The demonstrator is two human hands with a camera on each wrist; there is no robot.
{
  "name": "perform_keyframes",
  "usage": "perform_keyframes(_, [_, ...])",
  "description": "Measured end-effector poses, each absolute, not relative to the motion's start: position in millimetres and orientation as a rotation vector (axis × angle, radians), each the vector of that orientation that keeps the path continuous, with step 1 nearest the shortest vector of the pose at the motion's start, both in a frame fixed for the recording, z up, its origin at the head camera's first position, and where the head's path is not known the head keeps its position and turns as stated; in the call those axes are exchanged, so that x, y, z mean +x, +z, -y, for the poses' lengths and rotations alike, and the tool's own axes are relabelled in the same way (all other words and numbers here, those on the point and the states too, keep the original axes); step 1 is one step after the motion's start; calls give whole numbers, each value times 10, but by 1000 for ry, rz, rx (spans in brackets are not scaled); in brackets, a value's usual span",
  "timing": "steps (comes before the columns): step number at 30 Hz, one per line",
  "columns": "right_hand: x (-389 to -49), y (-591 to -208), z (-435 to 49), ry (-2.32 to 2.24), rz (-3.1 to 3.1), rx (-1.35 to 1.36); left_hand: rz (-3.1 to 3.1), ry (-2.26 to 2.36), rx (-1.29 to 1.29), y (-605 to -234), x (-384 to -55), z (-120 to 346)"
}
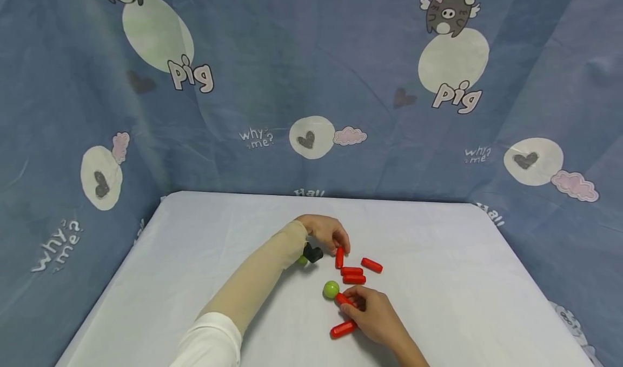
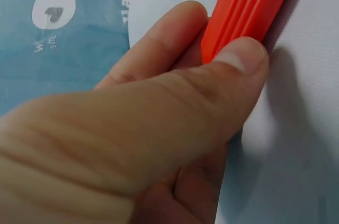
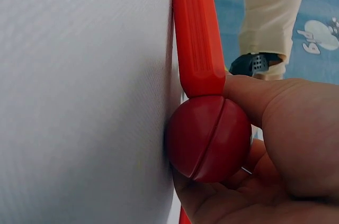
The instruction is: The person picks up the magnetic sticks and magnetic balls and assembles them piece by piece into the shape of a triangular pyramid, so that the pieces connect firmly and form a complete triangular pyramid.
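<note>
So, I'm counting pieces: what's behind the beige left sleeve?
Part of a round green piece peeks out beside the sleeve, next to the black device. Its remainder, and anything else behind the sleeve, is covered.

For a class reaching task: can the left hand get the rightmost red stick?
Probably yes: only white cloth shows between the left hand and the rightmost red stick, though the hand may first need to release the stick it pinches.

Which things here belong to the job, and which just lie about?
Apparently in use:
red rod in left hand
another red rod in right hand
green ball at its tip
dark red ball and third red rod touching it

Lying about, perhaps spares:
three loose red rods
second green ball, partly hidden
</note>
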State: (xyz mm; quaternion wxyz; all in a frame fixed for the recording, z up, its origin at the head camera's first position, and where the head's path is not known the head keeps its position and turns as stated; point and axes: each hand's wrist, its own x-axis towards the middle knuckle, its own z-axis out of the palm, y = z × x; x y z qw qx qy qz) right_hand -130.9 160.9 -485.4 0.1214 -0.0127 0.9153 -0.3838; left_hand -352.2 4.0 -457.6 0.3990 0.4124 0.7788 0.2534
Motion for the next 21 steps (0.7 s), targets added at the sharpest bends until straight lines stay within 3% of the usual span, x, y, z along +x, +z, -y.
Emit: perform_keyframes(21, [-1302, -4855, -1599, -1130, -2678, -44, -1995, 599, 1050, -4566, -3492, -76])
